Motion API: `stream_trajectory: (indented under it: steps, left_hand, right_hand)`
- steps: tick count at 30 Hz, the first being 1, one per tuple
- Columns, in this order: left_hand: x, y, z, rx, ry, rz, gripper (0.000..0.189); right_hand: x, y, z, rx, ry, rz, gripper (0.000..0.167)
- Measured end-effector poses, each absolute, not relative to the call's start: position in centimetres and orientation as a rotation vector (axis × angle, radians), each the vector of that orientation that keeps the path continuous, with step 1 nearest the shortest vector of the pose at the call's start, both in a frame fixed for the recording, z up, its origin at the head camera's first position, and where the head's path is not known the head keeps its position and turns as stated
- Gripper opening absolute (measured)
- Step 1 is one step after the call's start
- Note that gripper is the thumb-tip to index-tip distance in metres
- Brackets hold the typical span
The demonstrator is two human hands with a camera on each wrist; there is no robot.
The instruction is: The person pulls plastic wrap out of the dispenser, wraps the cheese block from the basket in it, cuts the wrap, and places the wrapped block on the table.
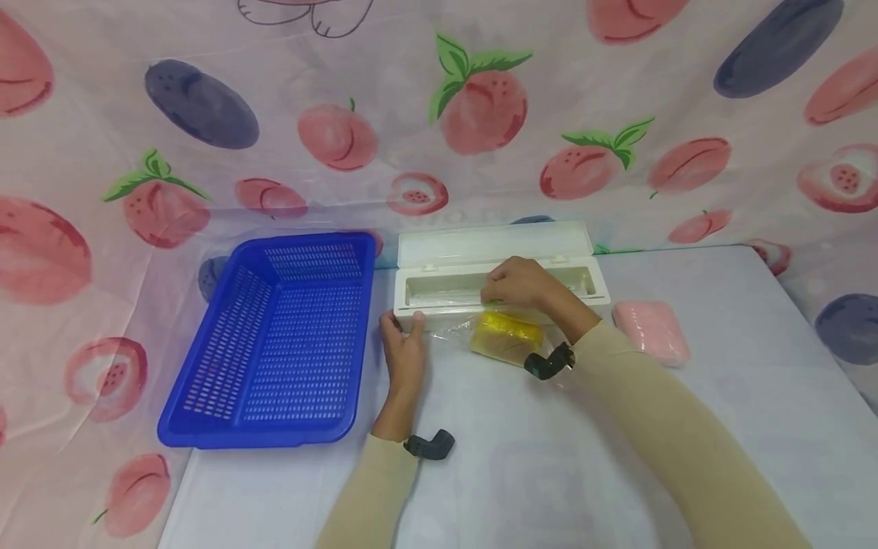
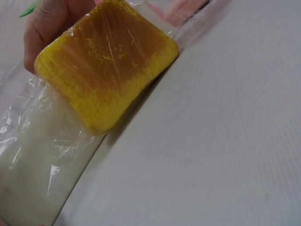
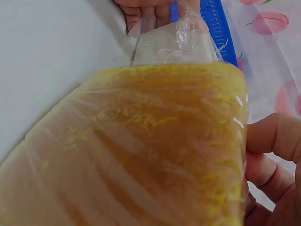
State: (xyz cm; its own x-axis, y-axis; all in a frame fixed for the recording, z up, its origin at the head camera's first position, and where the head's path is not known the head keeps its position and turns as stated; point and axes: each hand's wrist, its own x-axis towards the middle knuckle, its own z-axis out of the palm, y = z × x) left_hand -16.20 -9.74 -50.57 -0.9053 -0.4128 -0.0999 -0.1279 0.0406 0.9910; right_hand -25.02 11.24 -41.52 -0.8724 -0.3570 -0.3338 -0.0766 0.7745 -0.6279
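A long white box (image 1: 504, 273), its hinged lid (image 1: 494, 244) raised at the back, looks like a cling film dispenser. My left hand (image 1: 403, 354) grips its front left corner, the thumb on top. At the front rail my right hand (image 1: 524, 284) has curled fingers, pinching what looks like a small green slider (image 1: 491, 303), mostly hidden. Against the box's front lies a yellow-and-brown block (image 1: 507, 338), covered in clear film (image 1: 449, 332) that reaches the box. Close up in the right wrist view, the block (image 3: 155, 141) hides part of that hand.
A blue perforated basket (image 1: 302, 354) stands left of the box. Right of the box lies a pink block (image 1: 650, 332) in clear wrapping. A fruit-patterned cloth (image 1: 411, 91) hangs behind the white tabletop (image 1: 521, 473).
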Motion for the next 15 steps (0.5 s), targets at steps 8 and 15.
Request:
stream_trajectory:
  steps: [8, 15]
  left_hand:
    - [-16.3, -9.9, -50.6, 0.564, -2.115, -1.957, 0.04]
    - [-16.3, -10.0, -50.8, 0.567, -2.112, -1.969, 0.04]
  right_hand:
    - [-25.1, 11.9, -42.0, -0.32, 2.533, -0.884, 0.032]
    - [-25.1, 12.8, -42.0, -0.321, 2.542, -0.899, 0.032]
